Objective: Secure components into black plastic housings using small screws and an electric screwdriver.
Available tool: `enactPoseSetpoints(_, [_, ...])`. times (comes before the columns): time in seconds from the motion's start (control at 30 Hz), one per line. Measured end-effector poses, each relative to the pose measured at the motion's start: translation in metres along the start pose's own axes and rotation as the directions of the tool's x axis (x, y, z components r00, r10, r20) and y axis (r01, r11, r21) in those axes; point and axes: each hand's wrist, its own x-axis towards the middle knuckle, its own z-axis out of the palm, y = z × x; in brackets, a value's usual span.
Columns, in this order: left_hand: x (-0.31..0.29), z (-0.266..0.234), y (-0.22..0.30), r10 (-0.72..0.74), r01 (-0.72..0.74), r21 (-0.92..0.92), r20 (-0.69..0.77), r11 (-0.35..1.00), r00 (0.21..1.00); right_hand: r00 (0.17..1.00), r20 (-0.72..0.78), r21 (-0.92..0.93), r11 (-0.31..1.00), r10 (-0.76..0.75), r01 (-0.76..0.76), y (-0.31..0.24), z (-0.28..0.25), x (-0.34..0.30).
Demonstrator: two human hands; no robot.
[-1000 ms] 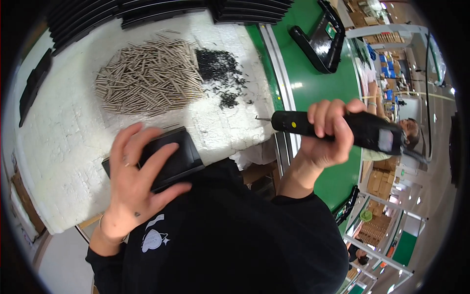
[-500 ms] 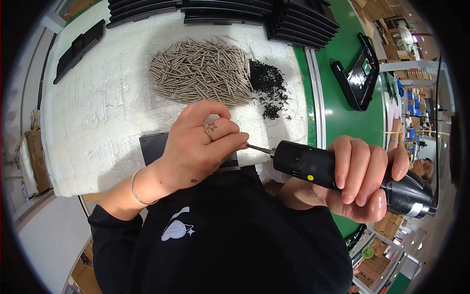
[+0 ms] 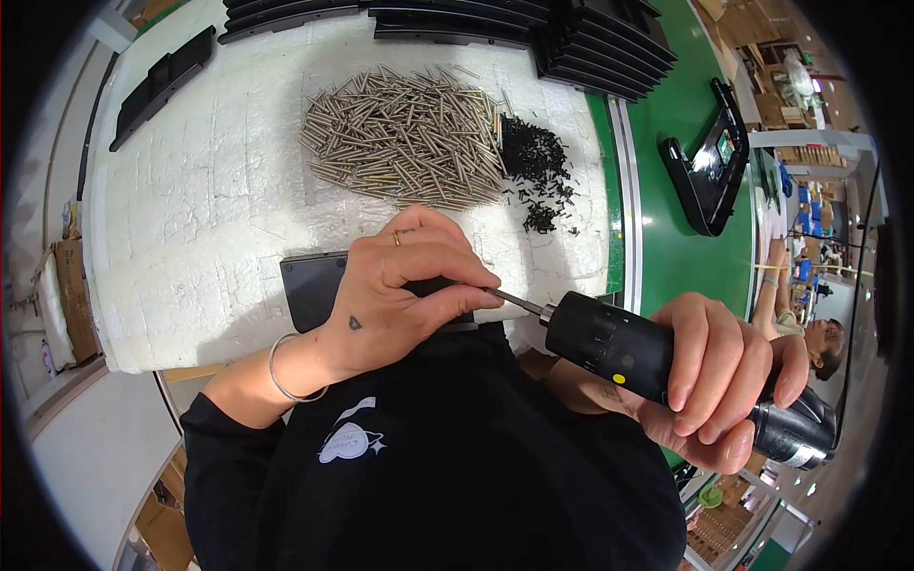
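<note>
My right hand is wrapped round a black electric screwdriver, which lies tilted with its thin metal bit pointing left and up. At the bit's tip, my left hand is closed in a pinch between thumb and forefinger. Whatever sits between those fingertips is hidden or too small to name. Beneath the left hand lies a flat black panel, partly covered by it. Beyond is a heap of silvery metal pins, with a smaller pile of tiny black screws touching its right side.
White foam sheeting covers the work surface. Stacked black panels stand at the far edge, and a single black part lies far left. On the green table at right rests a black frame. Another person is farther right.
The view has shifted slightly. My left hand has turned, its fingers straighter, still pinching at the bit's tip. The screwdriver tilts more steeply, its handle end lower.
</note>
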Motion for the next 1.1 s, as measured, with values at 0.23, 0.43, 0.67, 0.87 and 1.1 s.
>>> enactPoseSetpoints(0.23, [-0.001, -0.001, -0.002, 0.027, -0.027, 0.007, 0.048, 1.000, 0.998, 0.975, 0.211, 0.018, 0.997, 0.064, -0.070, 0.000, -0.009, 0.004])
enactPoseSetpoints(0.43, [0.016, -0.014, 0.015, -0.006, -0.013, 0.147, 0.125, 0.989, 0.992, 0.955, 0.294, -0.008, 0.999, 0.046, -0.046, 0.003, -0.010, 0.003])
enactPoseSetpoints(0.67, [0.045, -0.053, -0.040, -0.042, -0.294, 0.538, 0.526, 0.790, 0.850, 0.995, 0.071, -0.184, 0.981, 0.071, -0.057, 0.004, -0.011, 0.001])
enactPoseSetpoints(0.87, [0.055, -0.045, -0.038, -0.053, -0.370, 0.606, 0.564, 0.704, 0.824, 0.997, 0.042, -0.240, 0.969, 0.064, -0.052, -0.004, -0.020, -0.001])
enactPoseSetpoints(1.1, [0.050, -0.040, -0.042, -0.027, -0.419, 0.633, 0.571, 0.652, 0.821, 0.994, 0.019, -0.254, 0.962, 0.111, -0.102, 0.000, -0.022, -0.002])
